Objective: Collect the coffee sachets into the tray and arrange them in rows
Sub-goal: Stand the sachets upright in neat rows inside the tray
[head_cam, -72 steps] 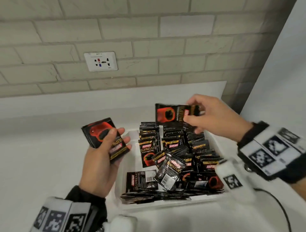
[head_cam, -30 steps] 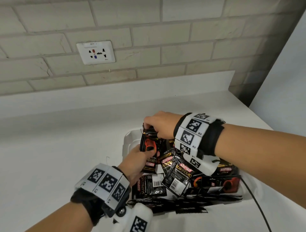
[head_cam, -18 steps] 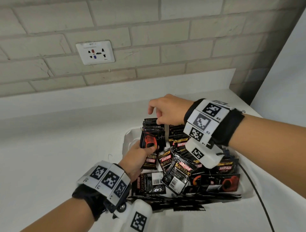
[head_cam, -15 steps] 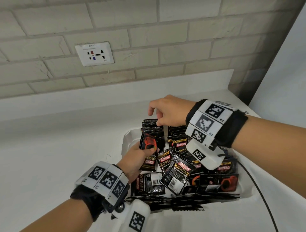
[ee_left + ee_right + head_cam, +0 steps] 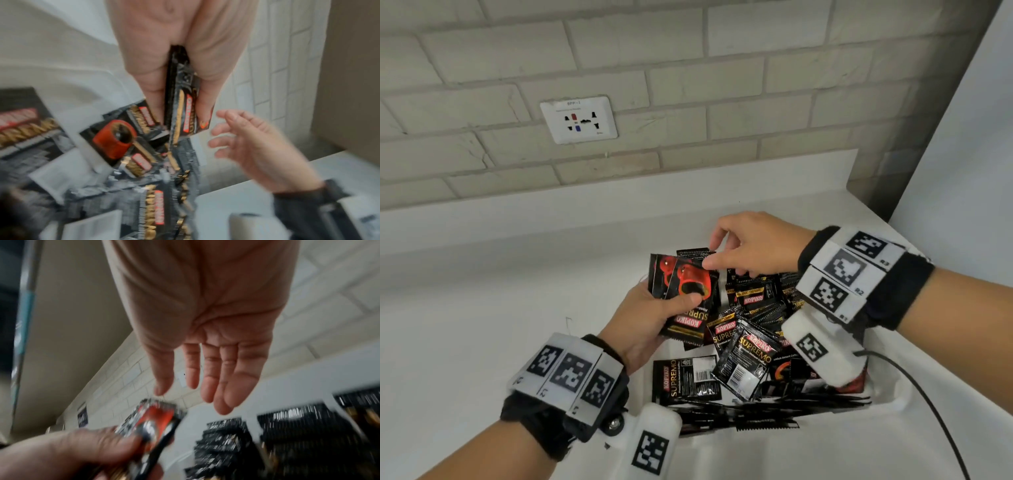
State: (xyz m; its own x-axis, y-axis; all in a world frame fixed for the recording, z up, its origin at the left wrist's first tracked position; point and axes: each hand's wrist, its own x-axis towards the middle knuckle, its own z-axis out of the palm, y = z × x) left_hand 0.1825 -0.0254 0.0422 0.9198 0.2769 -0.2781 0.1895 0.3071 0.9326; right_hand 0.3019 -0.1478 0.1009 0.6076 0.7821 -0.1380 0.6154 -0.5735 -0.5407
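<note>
- Wristbands with black-and-white markers sat nearest the camera, below the tray, one on each forearm.
- Loose coffee sachets lay jumbled along the tray's near side, some face up, some showing a barcode, several overlapping; these looked not yet sorted.
- At the tray's left edge the left hand held a small stack of sachets, thumb pressed on the front and fingers curled behind. The left wrist view showed the stack edge-on, clamped between thumb and fingers. Holding them squared like this probably kept a supply ready to feed into rows.
- Above the tray's far half, the right hand hovered with thumb and forefinger apart, close to the stack's top corner. In the right wrist view its fingers were spread, relaxed and held nothing. It seemed poised to draw the next sachet off the stack.
- Standing rows of sachets filled the tray's far part, packed on edge below the right hand, so the arranging appeared partly done.
- Beyond the tray ran a white counter, then a brick wall with a socket.
- How many sachets the stack held could not be counted. The right forearm and its band covered the tray's right side. Both wrist views were motion-blurred, so print on the packets there was unreadable.
</note>
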